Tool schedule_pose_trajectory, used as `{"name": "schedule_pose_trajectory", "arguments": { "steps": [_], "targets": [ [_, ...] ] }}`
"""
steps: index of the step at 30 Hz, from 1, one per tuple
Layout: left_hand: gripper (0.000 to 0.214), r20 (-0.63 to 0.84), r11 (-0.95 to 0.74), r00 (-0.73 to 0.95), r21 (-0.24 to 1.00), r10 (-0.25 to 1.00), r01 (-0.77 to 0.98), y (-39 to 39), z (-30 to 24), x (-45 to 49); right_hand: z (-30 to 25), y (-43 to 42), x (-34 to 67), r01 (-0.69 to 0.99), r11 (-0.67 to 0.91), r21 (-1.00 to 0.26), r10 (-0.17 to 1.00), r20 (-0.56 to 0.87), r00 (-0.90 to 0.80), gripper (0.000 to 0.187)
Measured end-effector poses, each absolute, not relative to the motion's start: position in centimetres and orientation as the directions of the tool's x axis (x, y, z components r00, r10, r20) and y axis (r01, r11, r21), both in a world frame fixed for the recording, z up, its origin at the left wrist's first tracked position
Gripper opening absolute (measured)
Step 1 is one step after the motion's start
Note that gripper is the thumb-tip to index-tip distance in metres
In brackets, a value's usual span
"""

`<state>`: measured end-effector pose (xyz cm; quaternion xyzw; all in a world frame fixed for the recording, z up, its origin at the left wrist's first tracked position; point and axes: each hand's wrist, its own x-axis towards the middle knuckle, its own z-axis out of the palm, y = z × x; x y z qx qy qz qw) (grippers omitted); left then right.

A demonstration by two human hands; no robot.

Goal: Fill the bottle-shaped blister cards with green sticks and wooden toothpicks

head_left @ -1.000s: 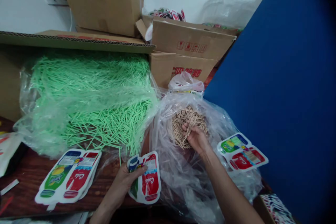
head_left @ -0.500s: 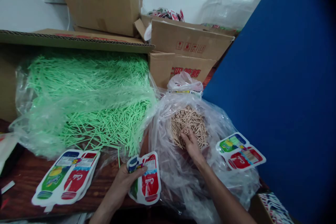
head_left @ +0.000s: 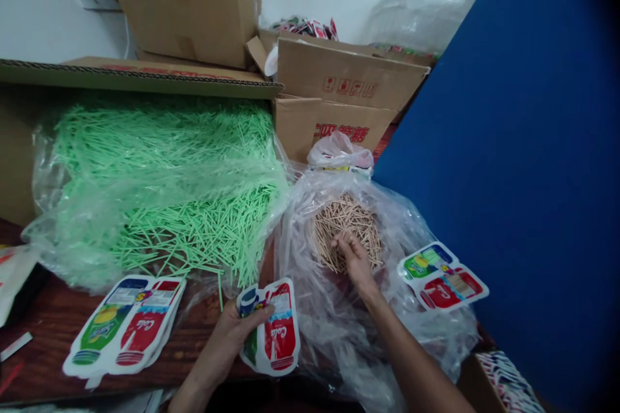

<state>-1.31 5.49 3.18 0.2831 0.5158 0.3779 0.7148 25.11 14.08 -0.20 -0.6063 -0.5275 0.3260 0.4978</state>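
Note:
My left hand (head_left: 243, 328) grips a bottle-shaped printed packet (head_left: 279, 335), thumb across its front; the packet shows a red Cola bottle beside a partly covered green one. Over a heap of thin brown sticks (head_left: 346, 219) in a clear plastic bag (head_left: 300, 271), my right hand (head_left: 356, 259) has its fingers curled together at the sticks. What those fingertips pinch, if anything, is too small to make out. A stack of similar packets (head_left: 123, 329) lies on the table at the left. Another such packet (head_left: 443, 276) rests on the plastic bag at the right.
Green sticks (head_left: 194, 226) fill a plastic-lined carton on the left. Cardboard boxes (head_left: 339, 77) stand behind, against the wall. A blue panel (head_left: 508, 174) borders the right side. A box of striped printed pieces (head_left: 506, 381) sits at the lower right.
My left hand and its packet have shifted slightly right in view. My right hand stays at the brown sticks, its fingers curled slightly differently.

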Motion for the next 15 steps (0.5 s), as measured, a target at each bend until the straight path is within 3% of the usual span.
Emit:
{"name": "schedule_pose_trajectory", "arguments": {
  "steps": [6, 11, 15],
  "targets": [
    [0.016, -0.526, 0.562, 0.198, 0.778, 0.827, -0.28, 5.5, 2.8, -1.5, 0.1, 16.4, 28.1, 0.46, -0.09, -0.883, 0.901, 0.125, 0.416, 0.035],
    [0.017, -0.517, 0.551, 0.194, 0.795, 0.834, -0.254, 5.5, 3.1, -1.3, -0.6, 19.3, 28.8, 0.629, -0.214, -0.748, 0.919, 0.064, 0.388, 0.03],
    [0.017, -0.524, 0.555, 0.183, 0.787, 0.832, -0.268, 5.5, 3.3, -1.3, -0.3, 21.0, 28.3, 0.746, -0.203, -0.634, 0.955, 0.042, 0.295, 0.026]
  ]
}}
